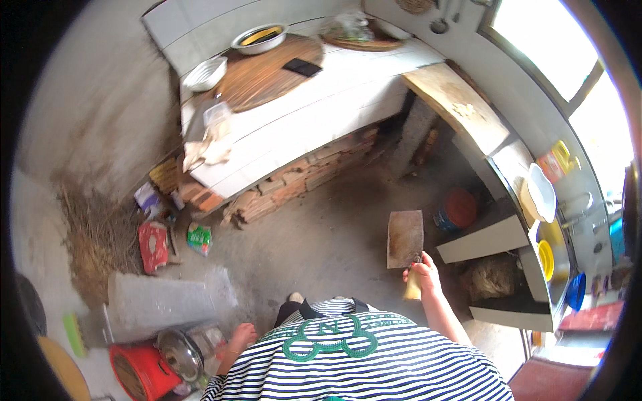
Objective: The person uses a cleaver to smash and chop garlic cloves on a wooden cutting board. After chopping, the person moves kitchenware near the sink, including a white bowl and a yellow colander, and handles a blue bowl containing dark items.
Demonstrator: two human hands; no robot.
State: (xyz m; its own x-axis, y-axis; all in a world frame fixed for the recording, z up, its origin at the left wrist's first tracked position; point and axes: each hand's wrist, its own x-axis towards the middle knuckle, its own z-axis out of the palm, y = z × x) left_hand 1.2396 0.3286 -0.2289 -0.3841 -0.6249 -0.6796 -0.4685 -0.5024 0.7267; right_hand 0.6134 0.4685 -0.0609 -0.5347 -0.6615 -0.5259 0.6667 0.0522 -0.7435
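Note:
My right hand (424, 273) is closed around the pale handle of a cleaver (405, 238). Its broad, brown-stained blade points away from me, over the floor and left of the sink counter. My left hand (244, 335) hangs low beside my striped shirt, near a steel pot with a lid (181, 353); nothing shows in it, and its fingers look loosely curled. Ahead, on a wooden cutting board (451, 95) at the counter's corner, lie small pale cut pieces (465, 111).
A white tiled counter (351, 80) holds a round wooden board (251, 87), bowls and a basket tray. To the right, a sink counter (556, 285) carries basins. At the lower left stand a red bucket (145, 371), a red stool (153, 246) and a pile of twigs (105, 235).

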